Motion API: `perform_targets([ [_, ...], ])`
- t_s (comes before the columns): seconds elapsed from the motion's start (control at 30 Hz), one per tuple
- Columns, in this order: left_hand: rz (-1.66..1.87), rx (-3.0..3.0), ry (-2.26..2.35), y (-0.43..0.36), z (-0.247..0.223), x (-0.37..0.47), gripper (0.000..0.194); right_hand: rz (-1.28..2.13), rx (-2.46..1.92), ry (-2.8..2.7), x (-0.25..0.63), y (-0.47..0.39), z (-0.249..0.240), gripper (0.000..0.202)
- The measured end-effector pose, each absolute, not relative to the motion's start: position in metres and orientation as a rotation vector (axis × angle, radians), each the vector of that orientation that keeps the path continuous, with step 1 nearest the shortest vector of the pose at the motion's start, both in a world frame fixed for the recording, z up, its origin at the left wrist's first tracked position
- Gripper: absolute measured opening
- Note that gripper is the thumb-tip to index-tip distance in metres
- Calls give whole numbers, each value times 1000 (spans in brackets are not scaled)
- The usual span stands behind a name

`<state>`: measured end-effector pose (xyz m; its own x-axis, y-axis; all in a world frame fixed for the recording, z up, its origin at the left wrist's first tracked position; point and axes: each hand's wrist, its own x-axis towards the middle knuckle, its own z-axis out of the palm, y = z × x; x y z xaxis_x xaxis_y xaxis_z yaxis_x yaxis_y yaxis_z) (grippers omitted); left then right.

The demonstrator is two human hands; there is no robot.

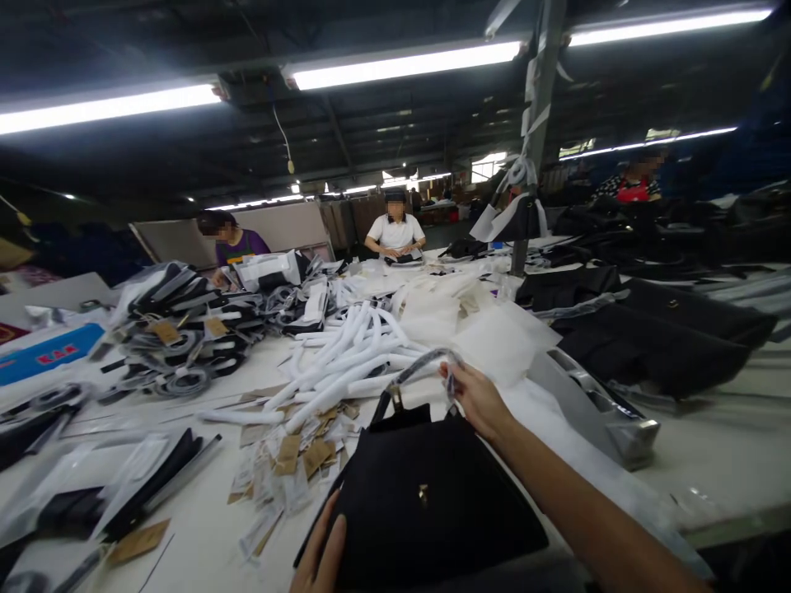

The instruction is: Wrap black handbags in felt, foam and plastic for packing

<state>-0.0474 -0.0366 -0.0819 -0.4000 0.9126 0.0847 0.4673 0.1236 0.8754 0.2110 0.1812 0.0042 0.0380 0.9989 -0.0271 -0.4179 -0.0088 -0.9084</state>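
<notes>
A black handbag [445, 502] with a small gold clasp lies before me at the table's near edge. Its top handle [426, 359] arches up in a clear plastic wrap. My right hand [479, 399] has its fingers closed round the wrapped handle on the right side. At the bag's lower left edge is my left hand [325, 548], fingers stretched out along the black side; its thumb and palm are out of sight. Just left of the bag lie brown paper tags [302, 455] in small clear bags. Beyond it is a heap of white foam tubes [352, 354].
Wrapped straps [185, 329] pile up at left, near a blue box [49, 354]. White sheets [482, 321] lie mid-table. More black bags [655, 329] are stacked at right, behind a grey plastic-wrapped piece [593, 403]. A post [537, 107] rises behind. Several people [395, 231] sit farther off.
</notes>
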Motion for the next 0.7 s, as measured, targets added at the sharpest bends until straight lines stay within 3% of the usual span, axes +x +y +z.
perform_targets([
  [0.13,1083,1483,1902,-23,-83,-41,50,1166,-1045,-1197,249,152,9,52],
  [0.23,884,1862,1894,-15,-73,-37,48,793,-1048,-2008,273,113,11,53],
  [0.33,880,2307,1933,-8,-52,-26,63,507,-924,-2610,287,83,6,73],
  [0.43,771,2663,1723,3,-27,-8,93,409,-902,-2746,294,75,0,97],
  [0.53,487,2765,1524,16,-13,12,114,367,-857,-2821,297,84,-1,103],
  [0.7,284,2791,1501,25,-28,23,103,347,-820,-2921,300,106,-8,103],
])
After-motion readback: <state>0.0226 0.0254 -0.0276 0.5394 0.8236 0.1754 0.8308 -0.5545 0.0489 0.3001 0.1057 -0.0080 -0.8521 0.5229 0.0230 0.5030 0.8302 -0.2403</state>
